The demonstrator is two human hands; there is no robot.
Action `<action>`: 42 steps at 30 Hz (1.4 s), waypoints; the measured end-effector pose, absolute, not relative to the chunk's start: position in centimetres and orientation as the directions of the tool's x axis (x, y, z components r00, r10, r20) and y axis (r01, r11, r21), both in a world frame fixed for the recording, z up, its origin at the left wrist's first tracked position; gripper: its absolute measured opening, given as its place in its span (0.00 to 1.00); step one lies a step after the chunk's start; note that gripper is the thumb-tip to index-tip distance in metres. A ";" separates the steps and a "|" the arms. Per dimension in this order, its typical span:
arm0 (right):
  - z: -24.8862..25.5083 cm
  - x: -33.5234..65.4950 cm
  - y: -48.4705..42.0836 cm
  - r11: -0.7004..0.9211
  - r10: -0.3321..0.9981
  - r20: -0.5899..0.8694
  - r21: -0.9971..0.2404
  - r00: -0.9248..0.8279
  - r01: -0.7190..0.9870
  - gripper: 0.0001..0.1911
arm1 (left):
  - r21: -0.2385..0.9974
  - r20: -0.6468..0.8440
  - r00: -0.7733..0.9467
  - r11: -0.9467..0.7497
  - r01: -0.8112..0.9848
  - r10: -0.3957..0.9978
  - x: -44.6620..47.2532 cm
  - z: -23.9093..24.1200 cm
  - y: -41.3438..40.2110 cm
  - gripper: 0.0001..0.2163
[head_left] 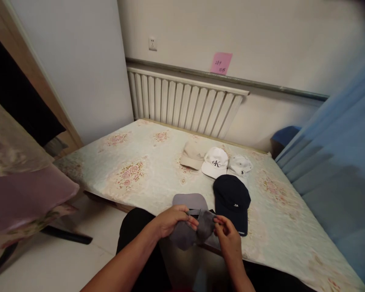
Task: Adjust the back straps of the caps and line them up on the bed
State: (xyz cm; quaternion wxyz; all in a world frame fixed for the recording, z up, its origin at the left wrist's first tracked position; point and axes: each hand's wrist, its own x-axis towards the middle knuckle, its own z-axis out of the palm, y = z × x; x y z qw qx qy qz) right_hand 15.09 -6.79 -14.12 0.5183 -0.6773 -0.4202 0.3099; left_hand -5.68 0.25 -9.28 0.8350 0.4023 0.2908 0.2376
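A grey baseball cap (185, 236) is held between my two hands above the near edge of the bed, its lighter brim (190, 199) pointing away from me. My left hand (173, 221) grips it near the back strap, with some fingers inside the opening. On the other side, my right hand (228, 233) pinches the cap's edge between thumb and fingers. Just right of it lies a navy cap (231, 192) with a small white logo. Behind are a beige cap (192, 154), a white cap (215, 160) with black letters, and another white cap (240, 164) with a small dark emblem.
The caps lie on a bed with a pale floral cover (152, 162). A white radiator (182, 101) stands against the wall behind it. Blue curtains (340, 134) hang at the right. At the left is a chair draped with pink cloth (36, 194).
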 end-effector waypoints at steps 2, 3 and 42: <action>-15.3 15.6 -7.0 -0.161 0.881 -0.070 -0.974 0.469 0.157 0.20 | 0.744 -0.258 0.745 0.618 -0.253 0.615 -5.7 -8.4 0.5 0.08; -15.8 15.6 -7.0 -0.174 0.883 -0.088 -0.974 0.461 0.146 0.20 | 0.726 -0.252 0.743 0.629 -0.279 0.620 -5.7 -8.0 0.7 0.08; -2.2 17.8 -1.2 -0.156 0.933 -0.113 -0.982 -0.340 -0.102 0.14 | 0.911 -0.215 0.823 0.412 -0.026 0.527 -8.9 -1.8 5.0 0.12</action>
